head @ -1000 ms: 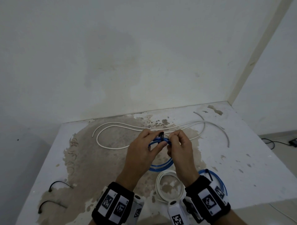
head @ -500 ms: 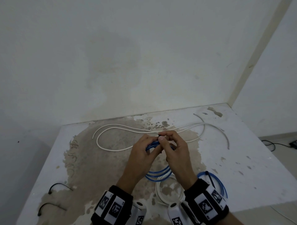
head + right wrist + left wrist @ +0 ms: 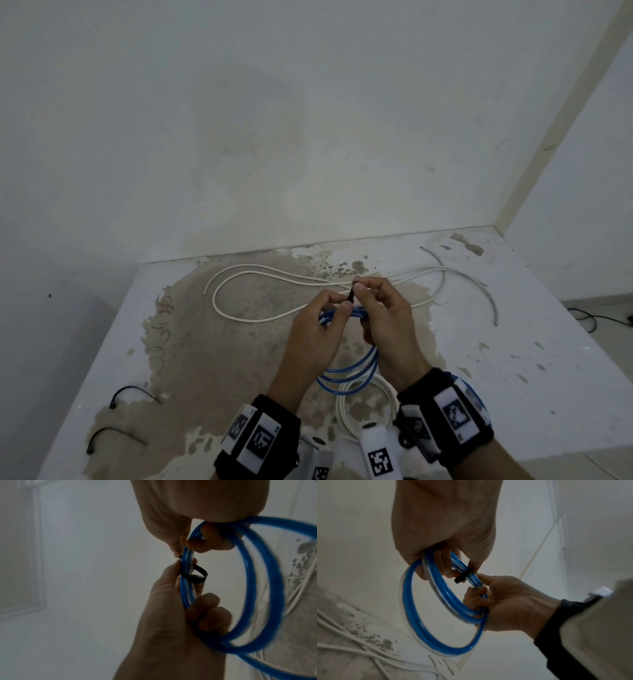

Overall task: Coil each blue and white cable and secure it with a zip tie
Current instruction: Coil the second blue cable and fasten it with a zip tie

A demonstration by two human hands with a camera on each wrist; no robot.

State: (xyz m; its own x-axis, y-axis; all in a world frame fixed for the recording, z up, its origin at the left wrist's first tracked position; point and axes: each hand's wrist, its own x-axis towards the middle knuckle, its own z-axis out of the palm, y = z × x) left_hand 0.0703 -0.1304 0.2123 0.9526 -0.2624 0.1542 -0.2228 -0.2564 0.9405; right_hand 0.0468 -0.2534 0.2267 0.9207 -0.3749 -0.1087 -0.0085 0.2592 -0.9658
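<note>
Both hands hold a coiled blue cable (image 3: pixel 359 368) upright above the table (image 3: pixel 513 359). My left hand (image 3: pixel 337 306) has its fingers curled round the top of the coil. A black zip tie (image 3: pixel 350 298) loops loosely round the strands there. My right hand (image 3: pixel 358 287) pinches the tie's tail between thumb and forefinger, and its lower fingers hook the coil. In the left wrist view the zip tie (image 3: pixel 462 577) crosses the blue coil (image 3: pixel 410 601). In the right wrist view the zip tie (image 3: pixel 192 577) still forms a slack ring round the blue coil (image 3: pixel 272 588).
A long loose white cable (image 3: pixel 274 274) snakes across the far half of the table. A coiled white cable (image 3: pixel 346 414) lies near the front edge, and another blue coil (image 3: pixel 481 404) shows under my right wrist. Two black zip ties (image 3: pixel 133 392) (image 3: pixel 109 435) lie at the front left.
The right hand's thumb and forefinger have shifted up onto the zip tie's tail. The blue coil now hangs lower beneath both hands.
</note>
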